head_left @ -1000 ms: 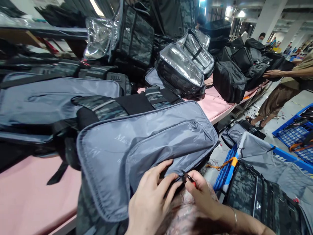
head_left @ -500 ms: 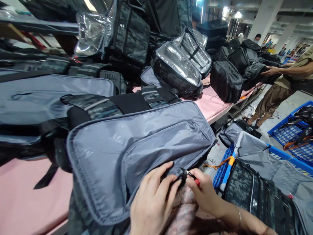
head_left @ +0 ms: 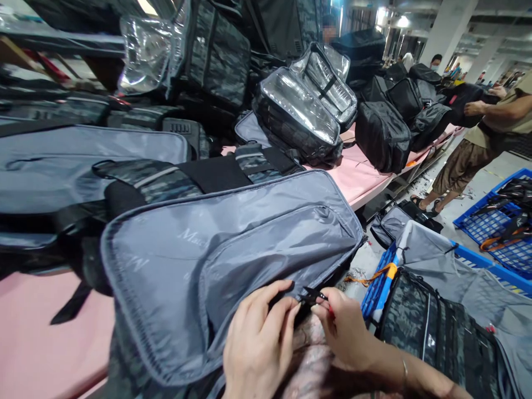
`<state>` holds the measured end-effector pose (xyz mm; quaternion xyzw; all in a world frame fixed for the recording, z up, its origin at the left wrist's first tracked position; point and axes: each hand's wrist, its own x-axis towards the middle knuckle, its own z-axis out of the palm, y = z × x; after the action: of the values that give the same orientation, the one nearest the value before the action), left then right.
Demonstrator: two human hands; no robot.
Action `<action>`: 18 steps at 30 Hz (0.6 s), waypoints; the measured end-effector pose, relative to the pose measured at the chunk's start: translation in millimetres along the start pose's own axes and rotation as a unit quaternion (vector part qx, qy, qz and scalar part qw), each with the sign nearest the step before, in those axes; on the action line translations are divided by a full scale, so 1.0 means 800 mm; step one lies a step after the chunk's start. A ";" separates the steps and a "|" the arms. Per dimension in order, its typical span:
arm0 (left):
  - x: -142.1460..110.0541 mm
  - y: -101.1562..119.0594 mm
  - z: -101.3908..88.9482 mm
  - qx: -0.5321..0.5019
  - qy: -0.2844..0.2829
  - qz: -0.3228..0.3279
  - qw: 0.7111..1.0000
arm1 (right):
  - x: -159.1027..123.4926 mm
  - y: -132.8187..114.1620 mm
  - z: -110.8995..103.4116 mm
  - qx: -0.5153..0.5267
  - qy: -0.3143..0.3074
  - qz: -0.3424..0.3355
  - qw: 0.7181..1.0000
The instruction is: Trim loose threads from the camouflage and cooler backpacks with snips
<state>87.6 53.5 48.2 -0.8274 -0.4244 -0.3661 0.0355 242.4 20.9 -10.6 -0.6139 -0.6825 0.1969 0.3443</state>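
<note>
Pink table point(head_left: 45, 332), 1 snipper point(head_left: 314, 296) in right hand point(head_left: 346, 331), at 1 bag point(head_left: 166, 249)

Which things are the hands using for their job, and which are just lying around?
In use:
the near grey bag, left hand at its edge
the snips, in the right hand

Seem to be just lying around:
the silver-lined bag on the pink table
the black bag beside it

A thin, shiny bangle point(head_left: 404, 372) rings the bare right forearm point(head_left: 376, 354); a pinkish patterned garment point(head_left: 310, 346) covers the lap.
</note>
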 end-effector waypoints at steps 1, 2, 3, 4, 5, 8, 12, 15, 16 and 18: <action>-0.001 -0.001 -0.001 -0.005 -0.004 0.000 1.000 | -0.001 0.001 0.001 -0.022 0.004 -0.011 1.000; -0.002 -0.001 -0.002 -0.008 -0.009 0.000 1.000 | -0.002 0.002 0.001 -0.041 0.008 -0.025 0.999; -0.003 -0.002 -0.002 -0.011 -0.015 0.002 1.000 | -0.003 0.004 0.002 -0.058 0.013 -0.039 0.997; -0.004 -0.003 -0.002 -0.012 -0.020 0.004 1.000 | -0.004 0.005 0.003 -0.072 0.020 -0.053 0.996; -0.004 -0.003 -0.002 -0.012 -0.024 0.005 1.000 | -0.004 0.006 0.004 -0.084 0.026 -0.065 0.994; -0.005 -0.003 0.000 -0.010 -0.027 0.010 1.000 | -0.005 0.008 0.005 -0.109 0.036 -0.086 0.990; -0.001 -0.006 -0.003 -0.030 -0.018 -0.005 0.999 | -0.001 0.007 -0.001 -0.100 0.017 -0.090 0.991; -0.001 -0.016 -0.013 -0.065 -0.044 -0.007 0.997 | 0.003 0.006 -0.010 -0.051 -0.014 -0.061 0.997; -0.003 -0.020 -0.017 -0.072 -0.065 0.005 0.995 | 0.005 0.006 -0.013 -0.031 -0.025 -0.049 0.998; -0.011 -0.029 -0.024 -0.074 -0.101 0.041 0.991 | 0.008 0.007 -0.019 0.009 -0.052 -0.037 0.998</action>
<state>56.2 55.1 50.6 -0.8772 -0.3638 -0.3087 -0.0538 257.4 25.5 -2.6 -0.5744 -0.7197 0.2215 0.3210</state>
